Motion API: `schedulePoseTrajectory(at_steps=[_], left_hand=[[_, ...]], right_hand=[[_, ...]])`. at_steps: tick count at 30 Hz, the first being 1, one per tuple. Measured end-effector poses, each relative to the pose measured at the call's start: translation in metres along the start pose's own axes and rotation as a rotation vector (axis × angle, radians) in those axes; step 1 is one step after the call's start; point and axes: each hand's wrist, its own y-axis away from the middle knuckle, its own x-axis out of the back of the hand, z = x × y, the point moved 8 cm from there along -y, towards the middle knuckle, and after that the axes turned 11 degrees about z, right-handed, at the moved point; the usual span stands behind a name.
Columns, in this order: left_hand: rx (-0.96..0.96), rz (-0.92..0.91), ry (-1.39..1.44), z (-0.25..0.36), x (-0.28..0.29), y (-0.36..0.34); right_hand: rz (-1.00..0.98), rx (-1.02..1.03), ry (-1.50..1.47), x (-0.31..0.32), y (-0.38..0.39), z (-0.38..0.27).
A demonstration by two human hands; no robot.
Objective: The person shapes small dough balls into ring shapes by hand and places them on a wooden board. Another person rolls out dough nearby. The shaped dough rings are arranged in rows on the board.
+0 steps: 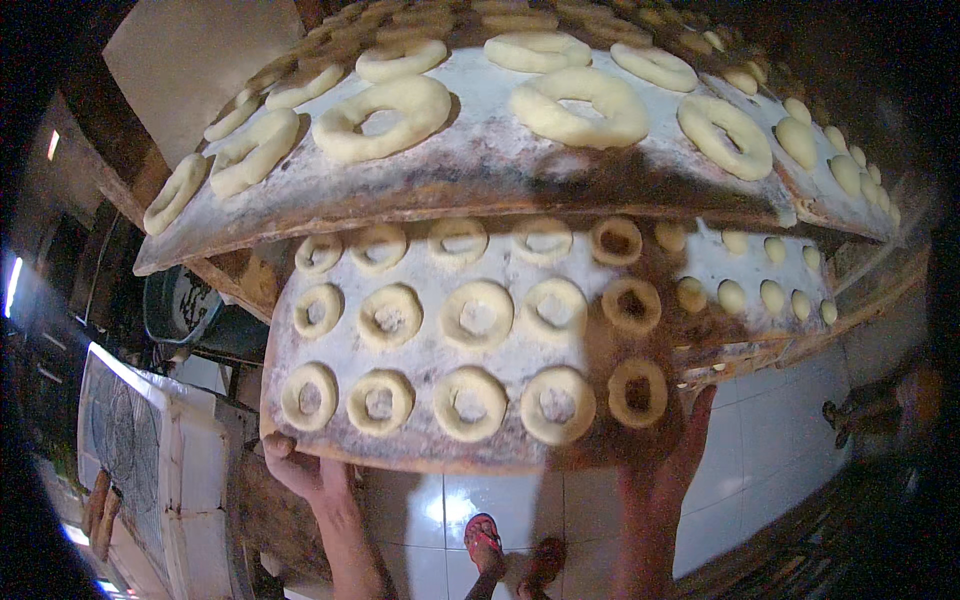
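Observation:
A floured wooden board (500,458) lies in front of me, level and partly under a higher board. Rows of raw dough rings (445,405) cover it. My left hand (305,470) is closed on its near left corner, thumb on the edge, with the other fingers hidden underneath. Against the right edge, my right hand (680,445) grips the same board, though shadow hides most of its fingers. Just beyond that hand, another board carries small round dough balls (731,295).
Above and ahead, a higher board (460,175) holds bigger-looking dough rings (615,112) and overhangs the lower one. At left stand a white metal-framed unit (195,450) and a dark green tub (165,310). My sandalled foot (484,540) stands on white floor tiles (770,440).

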Motion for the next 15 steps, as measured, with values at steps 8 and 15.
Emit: schedulePoseTrajectory(at_steps=[8, 15], left_hand=[[0.057, -0.045, -0.021, -0.012, -0.013, -0.013], [-0.031, 0.09, -0.181, -0.007, -0.007, -0.013]], right_hand=[[-0.358, -0.07, -0.139, 0.037, 0.006, 0.032], [-0.511, -0.222, 0.506, 0.038, 0.044, 0.064]])
